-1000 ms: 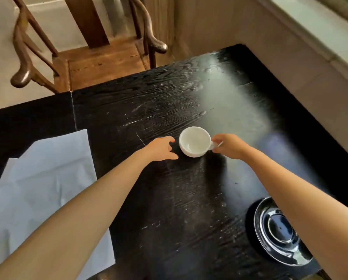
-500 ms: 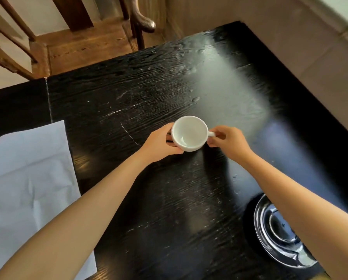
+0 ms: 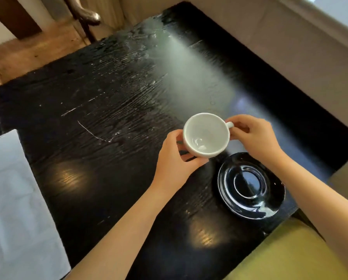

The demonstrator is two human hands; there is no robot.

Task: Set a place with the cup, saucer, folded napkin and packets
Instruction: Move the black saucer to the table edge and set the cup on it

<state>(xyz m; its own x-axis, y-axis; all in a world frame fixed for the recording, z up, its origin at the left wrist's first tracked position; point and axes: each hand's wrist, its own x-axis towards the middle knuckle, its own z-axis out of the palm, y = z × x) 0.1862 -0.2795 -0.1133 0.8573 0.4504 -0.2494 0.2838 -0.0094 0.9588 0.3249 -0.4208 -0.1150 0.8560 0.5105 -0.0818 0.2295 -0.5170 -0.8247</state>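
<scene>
Both hands grip the cup (image 3: pixel 206 135): left hand (image 3: pixel 175 158) cradling, right hand (image 3: pixel 253 136) pinching its handle. Next, probably: seating it on the saucer (image 3: pixel 250 185), lower right.

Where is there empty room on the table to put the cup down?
The saucer is bare. Wide free table lies between the white napkin and the left hand, and beyond the cup. Crowded only where the right hand also grips the cup.

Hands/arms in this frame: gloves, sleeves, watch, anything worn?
No gloves on the left hand or right hand; no ring, watch or band shows. The left forearm and right forearm are uncovered to the frame edge, no sleeve in view.
</scene>
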